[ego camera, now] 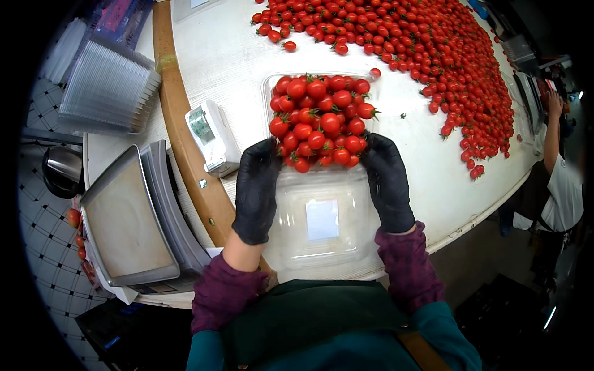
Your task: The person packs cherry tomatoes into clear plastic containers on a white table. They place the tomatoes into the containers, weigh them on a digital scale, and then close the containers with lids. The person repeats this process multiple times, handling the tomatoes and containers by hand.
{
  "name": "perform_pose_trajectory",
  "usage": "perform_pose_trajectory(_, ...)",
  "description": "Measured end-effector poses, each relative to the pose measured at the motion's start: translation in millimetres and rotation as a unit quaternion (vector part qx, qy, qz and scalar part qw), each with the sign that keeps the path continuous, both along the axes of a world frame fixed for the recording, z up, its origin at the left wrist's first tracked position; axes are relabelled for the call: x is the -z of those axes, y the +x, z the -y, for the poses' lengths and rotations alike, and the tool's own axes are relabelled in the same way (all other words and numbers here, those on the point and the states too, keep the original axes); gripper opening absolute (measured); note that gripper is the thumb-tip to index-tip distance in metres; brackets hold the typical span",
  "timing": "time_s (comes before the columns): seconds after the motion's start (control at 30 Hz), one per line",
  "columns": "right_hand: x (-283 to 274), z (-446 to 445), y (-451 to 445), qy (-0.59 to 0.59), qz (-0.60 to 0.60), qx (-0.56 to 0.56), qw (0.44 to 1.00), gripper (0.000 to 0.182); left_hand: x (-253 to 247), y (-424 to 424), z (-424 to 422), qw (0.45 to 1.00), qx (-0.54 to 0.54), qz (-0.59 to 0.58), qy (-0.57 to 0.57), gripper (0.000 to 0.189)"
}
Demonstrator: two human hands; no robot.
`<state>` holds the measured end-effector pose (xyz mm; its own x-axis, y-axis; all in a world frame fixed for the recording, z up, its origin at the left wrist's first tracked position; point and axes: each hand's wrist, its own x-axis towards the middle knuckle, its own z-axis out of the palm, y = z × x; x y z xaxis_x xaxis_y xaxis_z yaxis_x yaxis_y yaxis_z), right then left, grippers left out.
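A clear plastic clamshell container (266,95) stands on the white table, its base heaped above the rim with red cherry tomatoes (320,123), many with green stems. Its lid (290,246) lies folded open towards me and bears a pale label (322,220). My left hand (256,188), in a black glove, grips the near left side of the filled base. On the near right side, my right hand (387,181), gloved alike, holds it too. Fingertips of both hands are partly hidden by the plastic and the fruit.
Loose cherry tomatoes (417,51) spread across the table's far and right side. At left are a small white device (213,137), a weighing scale (132,222), stacked clear containers (109,88) and a wooden strip (178,102). Another person (564,195) stands at far right.
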<state>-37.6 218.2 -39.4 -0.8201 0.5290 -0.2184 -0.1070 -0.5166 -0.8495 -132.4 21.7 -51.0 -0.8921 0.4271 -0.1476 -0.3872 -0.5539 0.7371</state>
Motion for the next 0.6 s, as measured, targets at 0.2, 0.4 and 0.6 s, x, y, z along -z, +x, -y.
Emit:
perform_pose_trajectory(0.2, -4, -7, -26, 0.014, -0.002, 0.021, 1.000, 0.039, -10, -29, -19, 0.996, 0.004, -0.006, -0.084, 0.045)
perform_pose_trajectory(0.4, -12, -21, -32, 0.040, 0.094, -0.050, 0.993, 0.049, -15, -39, -16, 0.981, 0.042, 0.000, -0.192, 0.051)
perform_pose_trajectory(0.6, -31, -11, -34, 0.664, 0.064, -0.078, 0.741, 0.055, -25, -26, -29, 0.800, -0.008, -0.414, -0.434, 0.060)
